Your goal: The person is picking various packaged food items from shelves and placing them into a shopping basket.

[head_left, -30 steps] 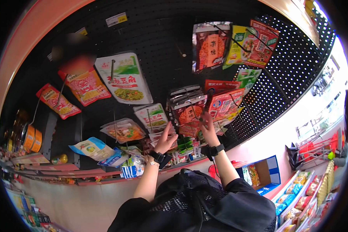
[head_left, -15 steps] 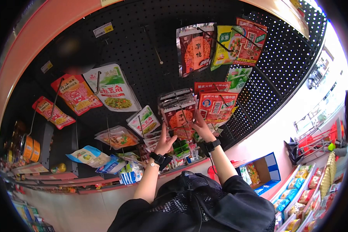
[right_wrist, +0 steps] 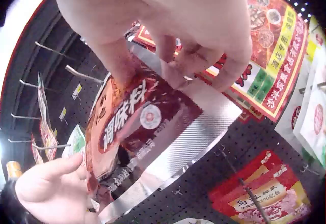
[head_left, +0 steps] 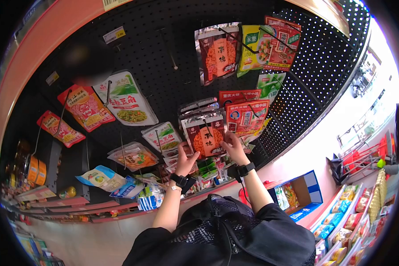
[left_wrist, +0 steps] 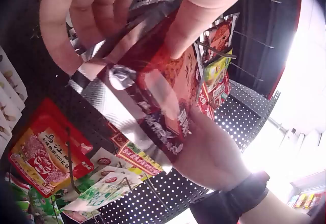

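A maroon and silver seasoning packet (head_left: 201, 134) with orange artwork faces me in the head view, a thin hook rod overlapping its front. At its lower left corner my left hand (head_left: 185, 162) pinches it; in the left wrist view the thumb (left_wrist: 189, 28) lies on the printed face, with the other fingers behind. My right hand (head_left: 236, 150) grips the lower right corner, thumb in front and fingers partly hidden behind the packet (right_wrist: 137, 117) in the right wrist view. More silver-edged packets (head_left: 199, 106) hang directly behind it.
Red hotpot packets (head_left: 248, 117) hang just right of the held packet, and green-white bean packets (head_left: 164, 138) to its left. Another maroon packet (head_left: 218, 53) hangs above. Hooks, such as a bare one (head_left: 169, 51), jut from the black pegboard (head_left: 150, 53). A blue-edged box (head_left: 312, 195) stands lower right.
My right hand has come down from beside the red packets to the maroon packet's lower right corner. Both hands have closed on that packet, which now stands forward of the stack.
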### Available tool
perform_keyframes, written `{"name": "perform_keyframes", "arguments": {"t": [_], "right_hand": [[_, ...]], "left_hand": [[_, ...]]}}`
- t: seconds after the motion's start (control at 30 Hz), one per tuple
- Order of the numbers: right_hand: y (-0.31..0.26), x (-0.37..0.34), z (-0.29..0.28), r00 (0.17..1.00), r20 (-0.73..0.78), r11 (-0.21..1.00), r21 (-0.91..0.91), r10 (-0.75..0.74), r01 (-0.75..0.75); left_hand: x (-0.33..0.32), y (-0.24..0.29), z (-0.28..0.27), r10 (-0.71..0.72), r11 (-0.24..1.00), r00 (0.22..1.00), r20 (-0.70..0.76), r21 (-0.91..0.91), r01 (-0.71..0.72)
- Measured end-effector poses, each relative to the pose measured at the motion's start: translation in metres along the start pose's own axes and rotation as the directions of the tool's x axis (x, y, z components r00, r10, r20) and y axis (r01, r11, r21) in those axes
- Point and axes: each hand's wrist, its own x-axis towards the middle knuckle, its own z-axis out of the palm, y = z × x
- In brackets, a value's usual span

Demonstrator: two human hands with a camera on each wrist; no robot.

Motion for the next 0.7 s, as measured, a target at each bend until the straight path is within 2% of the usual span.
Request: {"name": "perform_keyframes", "arguments": {"t": [0.03,0.1,0.13,0.2,0.33,0.47,0.53,0.6,0.7], "right_hand": [[-0.013,-0.005,0.0,1.0,-0.001,1.0,0.0,-0.001,0.001],[-0.034,-0.013,0.001,0.988,0.076,0.959,0.242,0.133,-0.148],[-0.031,-0.014,0.002,0.988,0.078,0.959,0.241,0.131,-0.146],[-0.025,-0.018,0.004,0.999,0.048,0.972,0.235,-0.003,-0.008],[-0.024,-0.03,0.008,0.999,0.033,0.93,0.368,0.006,-0.018],[-0.029,-0.038,0.003,0.998,0.059,0.925,0.38,0.012,-0.033],[-0.029,-0.041,0.0,0.998,0.068,0.945,0.325,0.012,-0.034],[-0.035,-0.047,-0.001,0.997,0.067,0.938,0.343,0.025,-0.046],[-0.041,-0.054,0.0,0.997,0.051,0.924,0.377,0.052,-0.068]], "left_hand": [[0.0,-0.002,-0.003,0.001,1.0,1.0,0.001,0.0,-0.001],[0.001,-0.001,-0.007,-0.023,0.997,0.989,0.149,0.071,0.013],[-0.001,0.003,-0.007,-0.022,0.997,0.989,0.148,0.071,0.012],[-0.006,0.009,-0.004,0.008,1.0,0.991,0.131,-0.007,-0.007],[-0.009,0.002,-0.008,-0.013,0.996,0.99,0.141,0.087,0.001],[-0.014,0.011,-0.008,-0.025,0.999,0.979,0.203,0.044,0.016],[-0.017,0.019,-0.007,-0.017,0.999,0.976,0.215,0.038,0.009],[-0.018,0.023,-0.008,-0.074,0.996,0.962,0.264,-0.036,0.087],[-0.02,0.016,-0.009,-0.064,0.991,0.951,0.304,-0.091,0.096]]}}
